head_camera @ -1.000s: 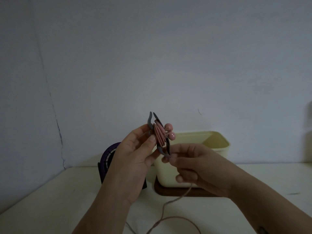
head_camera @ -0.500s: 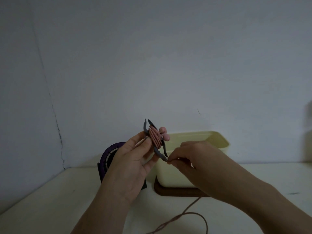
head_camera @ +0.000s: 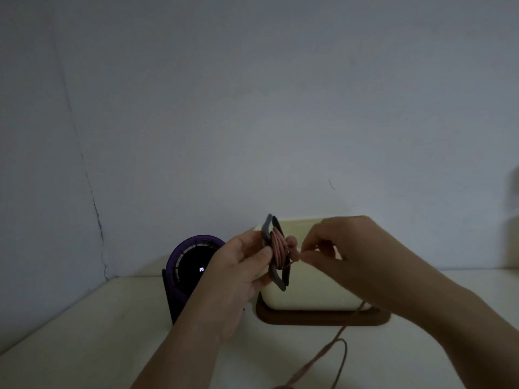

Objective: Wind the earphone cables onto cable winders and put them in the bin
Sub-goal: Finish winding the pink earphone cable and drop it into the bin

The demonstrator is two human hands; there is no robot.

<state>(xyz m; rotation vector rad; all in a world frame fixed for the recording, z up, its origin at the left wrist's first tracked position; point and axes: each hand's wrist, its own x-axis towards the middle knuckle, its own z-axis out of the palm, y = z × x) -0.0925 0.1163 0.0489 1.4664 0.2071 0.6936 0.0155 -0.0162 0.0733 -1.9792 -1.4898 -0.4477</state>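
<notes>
Gripping winder (head_camera: 276, 277) in my left hand (head_camera: 238, 273), thumb across its face; my right hand (head_camera: 345, 256) pinching cable (head_camera: 278, 248) just beside wound coils. Cable light, limp, springy, likely to slip off unless kept taut, so pinch close to winder. Slack trails onto table (head_camera: 84, 332). Just behind, bin (head_camera: 309, 293) on brown tray (head_camera: 323, 318).

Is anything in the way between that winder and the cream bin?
Nothing visible. The bin sits just behind the winder, which the left hand holds; only the unwound cable trails down to the table.
</notes>
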